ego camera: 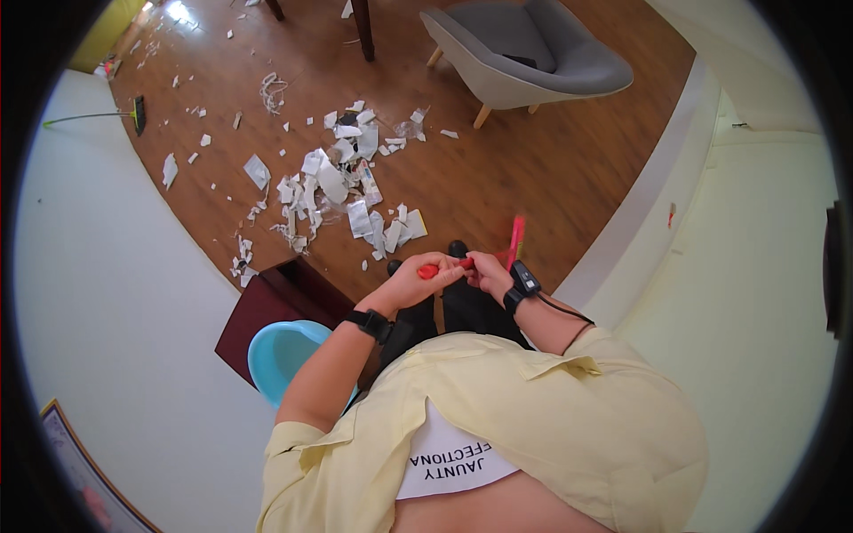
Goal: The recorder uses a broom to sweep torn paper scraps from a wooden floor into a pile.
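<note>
My left hand (426, 278) is closed around the rounded end of a red-handled tool (466, 264) at waist height. My right hand (492, 274) grips the same handle further along, to the right. Beyond that hand, the tool ends in a flat pinkish-red head (516, 241), blurred and seen nearly edge-on; whether it is a brush or a dustpan I cannot tell. On the wood floor ahead of my dark shoes lies a heap of white foam pieces, torn paper and clear plastic (333, 176). Both of my wrists wear black straps, the right one with a small device.
A light blue basin (263, 360) sits by a dark red wooden cabinet (250, 326) at left. A green-handled broom (139, 114) is by the left wall. A grey armchair (493, 86) and dark table legs (363, 30) stand ahead. Loose scraps (170, 170) are scattered leftward.
</note>
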